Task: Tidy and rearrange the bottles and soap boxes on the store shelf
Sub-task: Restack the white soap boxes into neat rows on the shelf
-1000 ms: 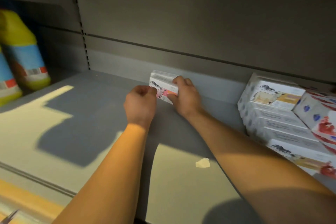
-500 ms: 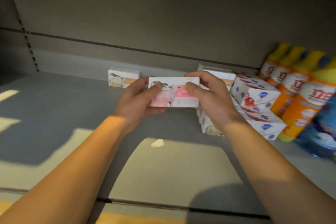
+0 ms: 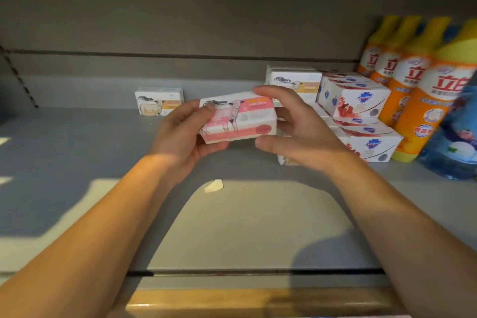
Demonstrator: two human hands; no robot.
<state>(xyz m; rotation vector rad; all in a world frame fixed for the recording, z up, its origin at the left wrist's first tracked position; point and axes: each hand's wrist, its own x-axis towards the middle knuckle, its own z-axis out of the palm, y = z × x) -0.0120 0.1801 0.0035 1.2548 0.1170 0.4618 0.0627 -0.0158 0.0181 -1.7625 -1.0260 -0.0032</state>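
A pink and white soap box point(image 3: 238, 116) with a sheep picture is held above the grey shelf point(image 3: 77, 147). My left hand point(image 3: 184, 134) grips its left end, and my right hand point(image 3: 296, 128) pinches its right end between thumb and fingers. One yellow-labelled sheep soap box point(image 3: 158, 100) stands alone against the back wall. Another yellow-labelled box point(image 3: 294, 82) tops a stack behind my right hand. Beside it lie stacked white soap boxes with red fruit pictures point(image 3: 356, 100). Orange and yellow bottles point(image 3: 413, 77) stand in a row at the right.
A blue bottle point(image 3: 456, 142) stands at the far right, partly cut off. A small scrap of paper point(image 3: 213, 186) lies on the shelf below my hands. The shelf's front edge carries a wooden-coloured strip point(image 3: 232, 302).
The pink box was lifted off the one at the back wall and brought toward me, held in both hands. The view swung right, bringing the stacks and bottles into sight.
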